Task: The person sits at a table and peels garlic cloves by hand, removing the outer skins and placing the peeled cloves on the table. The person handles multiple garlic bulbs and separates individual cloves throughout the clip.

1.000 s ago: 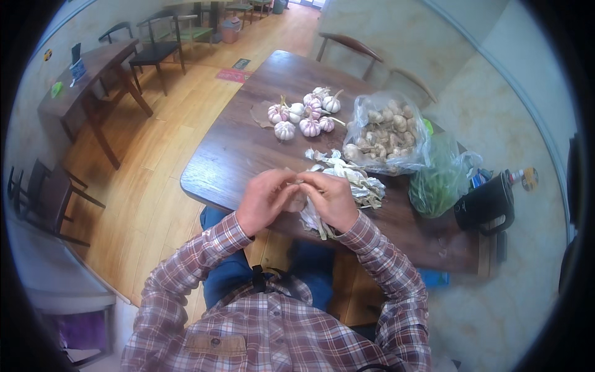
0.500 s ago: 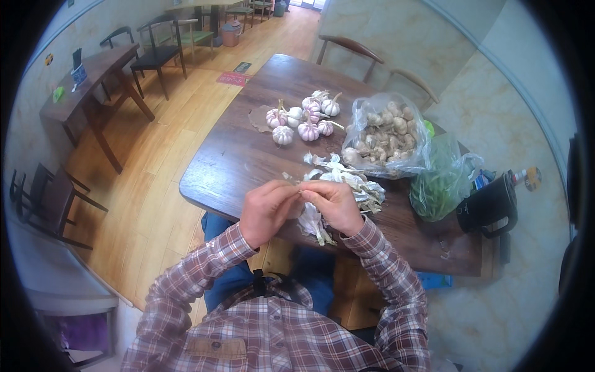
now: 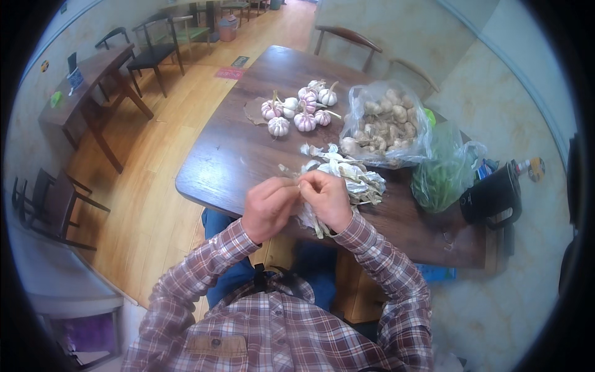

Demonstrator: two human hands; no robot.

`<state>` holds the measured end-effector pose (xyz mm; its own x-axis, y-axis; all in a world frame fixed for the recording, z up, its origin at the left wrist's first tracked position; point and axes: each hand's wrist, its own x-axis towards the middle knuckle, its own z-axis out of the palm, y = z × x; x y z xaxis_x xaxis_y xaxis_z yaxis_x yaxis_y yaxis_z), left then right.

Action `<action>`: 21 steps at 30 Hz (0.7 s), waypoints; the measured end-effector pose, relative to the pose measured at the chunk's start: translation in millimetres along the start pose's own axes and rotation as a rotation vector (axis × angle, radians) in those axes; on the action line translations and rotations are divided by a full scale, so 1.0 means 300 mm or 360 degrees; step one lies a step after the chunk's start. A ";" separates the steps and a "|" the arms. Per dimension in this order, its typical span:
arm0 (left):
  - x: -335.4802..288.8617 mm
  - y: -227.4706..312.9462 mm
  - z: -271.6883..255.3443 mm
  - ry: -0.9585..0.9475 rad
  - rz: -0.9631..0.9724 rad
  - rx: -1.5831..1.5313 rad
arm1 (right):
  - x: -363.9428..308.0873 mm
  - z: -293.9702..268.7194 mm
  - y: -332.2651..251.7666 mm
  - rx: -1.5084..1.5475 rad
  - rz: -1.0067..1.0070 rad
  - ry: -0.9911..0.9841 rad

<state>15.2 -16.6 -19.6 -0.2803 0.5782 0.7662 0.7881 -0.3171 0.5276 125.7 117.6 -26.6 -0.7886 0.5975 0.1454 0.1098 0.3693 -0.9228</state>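
My left hand (image 3: 270, 208) and my right hand (image 3: 325, 197) meet over the table's near edge, fingertips pinched together. Between them is a small pale piece that looks like a garlic clove, mostly hidden by the fingers. Papery garlic skins (image 3: 347, 173) lie heaped beside and beyond my right hand, with more beneath it. Farther off, several whole garlic bulbs (image 3: 304, 121), white and purple-streaked, sit in a cluster, some with stalks.
On the wooden table (image 3: 217, 164), a clear plastic bag (image 3: 384, 127) holds roundish pale brown pieces like mushrooms. Right of it stand a bag of green vegetables (image 3: 441, 177) and a black kettle (image 3: 493, 197). A chair (image 3: 348, 36) stands at the far side.
My hands stay pinched together, with the right fingers curled in a little more. The whole view has shifted slightly, so the table sits a bit higher.
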 end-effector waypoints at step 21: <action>0.022 0.003 -0.015 0.0408 -0.0560 -0.1590 | 0.011 -0.090 -0.177 0.0213 -0.0016 -0.0144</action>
<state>11.7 -16.3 -12.4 -0.6004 0.6189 0.5065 -0.1274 -0.6993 0.7034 133.6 119.1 32.6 -0.8410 0.5257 0.1278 0.0246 0.2732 -0.9617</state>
